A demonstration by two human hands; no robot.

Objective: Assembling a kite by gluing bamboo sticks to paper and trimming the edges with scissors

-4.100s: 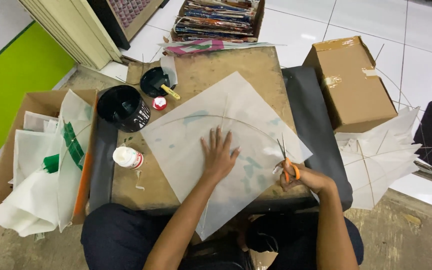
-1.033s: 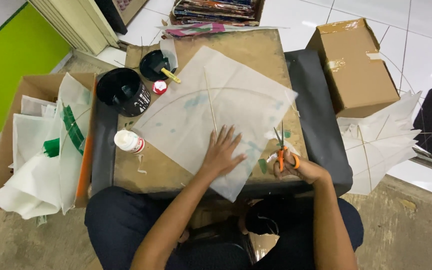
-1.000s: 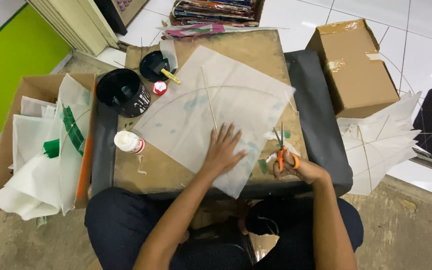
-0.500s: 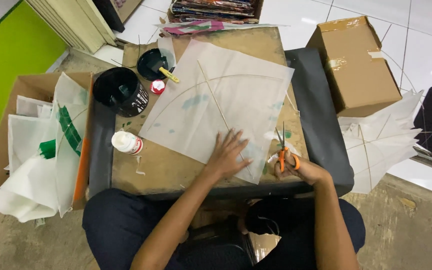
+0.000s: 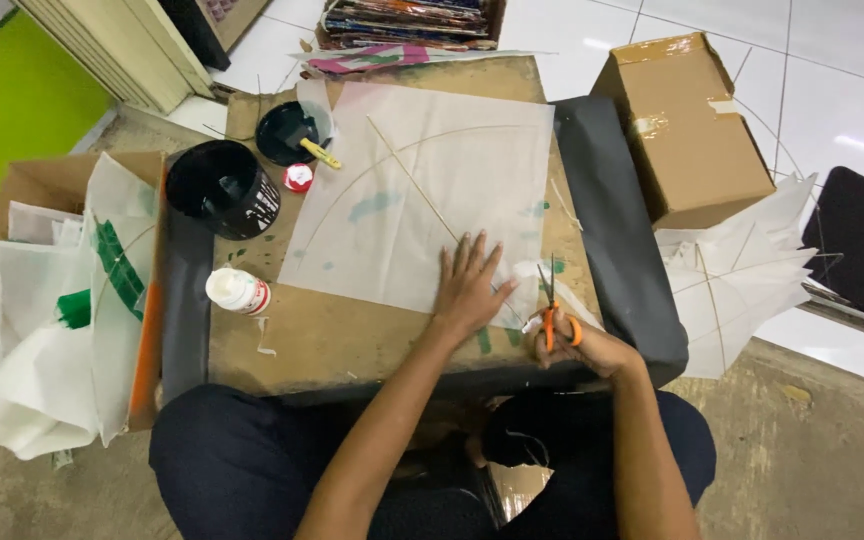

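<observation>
Gripping orange-handled scissors (image 5: 550,308) at the near right corner of the thin white paper sheet with bamboo sticks (image 5: 422,190), the right hand (image 5: 582,345) is clenched; the left hand (image 5: 470,288) presses flat, fingers spread. Bare brown cardboard board (image 5: 342,345) lies nearer; black round pot (image 5: 220,187) stands far left.

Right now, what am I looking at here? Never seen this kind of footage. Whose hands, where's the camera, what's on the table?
There is no machine: a person works with bare hands, and the single camera sits on their head, looking down. The left hand presses flat on a thin white paper sheet with slim crossed sticks on it, spread over a brown cardboard-covered work surface. The right hand holds orange-handled scissors at the sheet's near right edge. Also on the surface: a black round pot, a black lid with a brush, a small red cap and a white glue bottle. A brown cardboard box stands to the right.
</observation>
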